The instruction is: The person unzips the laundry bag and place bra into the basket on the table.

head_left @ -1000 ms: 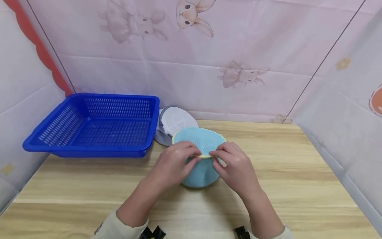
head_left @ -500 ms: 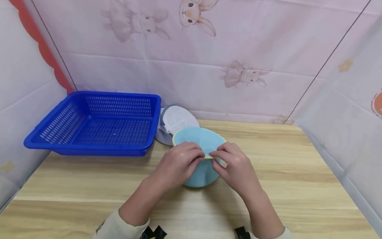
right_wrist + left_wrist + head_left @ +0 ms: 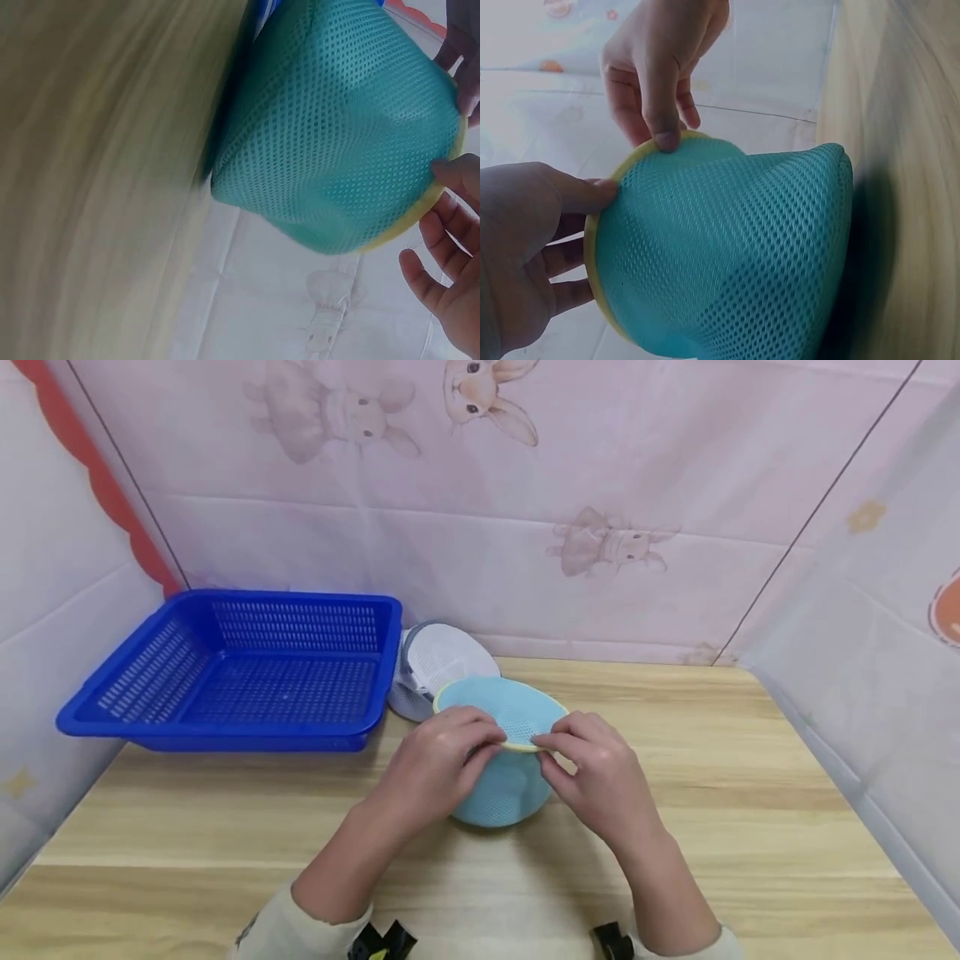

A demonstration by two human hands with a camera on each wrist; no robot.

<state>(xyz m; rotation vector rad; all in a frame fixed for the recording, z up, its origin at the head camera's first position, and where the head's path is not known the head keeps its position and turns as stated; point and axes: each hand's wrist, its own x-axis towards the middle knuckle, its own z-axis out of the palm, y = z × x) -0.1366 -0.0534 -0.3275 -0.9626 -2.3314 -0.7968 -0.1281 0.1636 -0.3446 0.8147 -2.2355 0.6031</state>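
A light-blue mesh bag (image 3: 504,793) with a round yellow-edged mouth stands on the table in the middle of the head view. My left hand (image 3: 442,758) pinches the near side of its yellow rim (image 3: 592,255) between thumb and fingers. A short way to the right along that rim, my right hand (image 3: 596,768) pinches it too, thumb on the outside as the right wrist view shows. The mesh side wall creases slightly below the hands. Behind the bag lies a grey and white mesh item (image 3: 446,658), partly hidden by it.
A blue plastic basket (image 3: 285,743) with slotted walls stands at the back left, beside the grey and white item. The wooden table (image 3: 720,810) meets a pink rabbit-print sheet (image 3: 480,577) at the back and pale sheets at both sides.
My left hand slid right along the rim, then back left, so the hands are a little farther apart than half a second ago. The bag's base has shifted slightly left.
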